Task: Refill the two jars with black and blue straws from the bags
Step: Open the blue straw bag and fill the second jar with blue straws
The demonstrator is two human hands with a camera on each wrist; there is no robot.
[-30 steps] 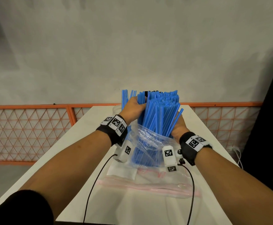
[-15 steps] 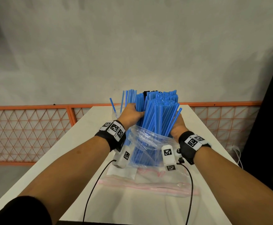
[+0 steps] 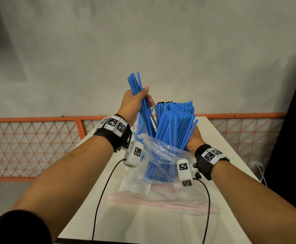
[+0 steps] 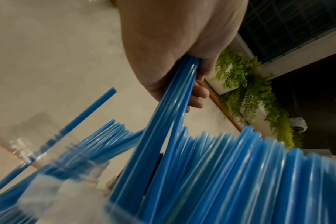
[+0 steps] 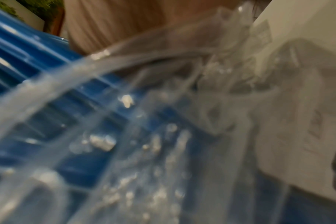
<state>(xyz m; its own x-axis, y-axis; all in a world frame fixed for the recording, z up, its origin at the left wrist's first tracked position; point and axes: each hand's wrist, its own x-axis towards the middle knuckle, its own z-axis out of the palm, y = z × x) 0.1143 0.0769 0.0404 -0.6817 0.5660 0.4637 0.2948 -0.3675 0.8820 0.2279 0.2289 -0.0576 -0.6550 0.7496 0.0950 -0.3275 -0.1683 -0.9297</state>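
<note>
Blue straws [image 3: 174, 127] stood upright in a clear bag [image 3: 161, 152] on the white table [image 3: 231, 155]; the right hand [image 3: 194, 138] gripped them, while the left hand [image 3: 135, 101] clutched a smaller bunch [image 3: 136, 85] raised above.

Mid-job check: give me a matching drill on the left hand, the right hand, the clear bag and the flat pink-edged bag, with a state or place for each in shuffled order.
Things:
1. left hand
2. right hand
3. clear bag
4. pink-edged bag

States:
A. lies flat on the table, nearest the person
B. steadies the big straw bundle from the side
C. stands open around the blue straws
D. grips a small bunch of blue straws, raised above the rest

Pairs: 1-D, 2-B, 3-C, 4-A
</note>
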